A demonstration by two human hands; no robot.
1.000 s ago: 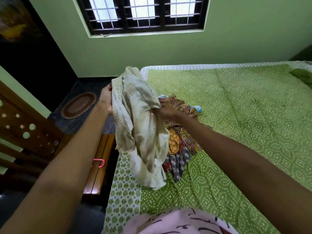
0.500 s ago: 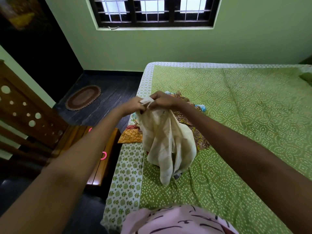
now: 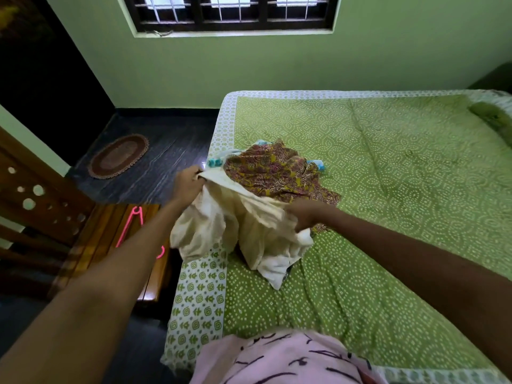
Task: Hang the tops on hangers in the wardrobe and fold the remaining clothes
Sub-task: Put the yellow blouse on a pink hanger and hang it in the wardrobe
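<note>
Green bedspread [image 3: 388,189], both hands, left [image 3: 188,181], right [image 3: 303,217] slightly blurred, gripping cream garment [image 3: 238,231]

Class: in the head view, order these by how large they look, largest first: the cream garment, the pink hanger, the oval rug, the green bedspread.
1. Bedspread
2. Cream garment
3. Rug and hanger look alike; the hanger is nearer and partly hidden, so unranked.

garment [image 3: 235,228] on bed [image 3: 388,189] edge, L; pile [image 3: 277,173] behind | hanger [image 3: 133,225] on bench [image 3: 110,239], prob., L of bed
</note>
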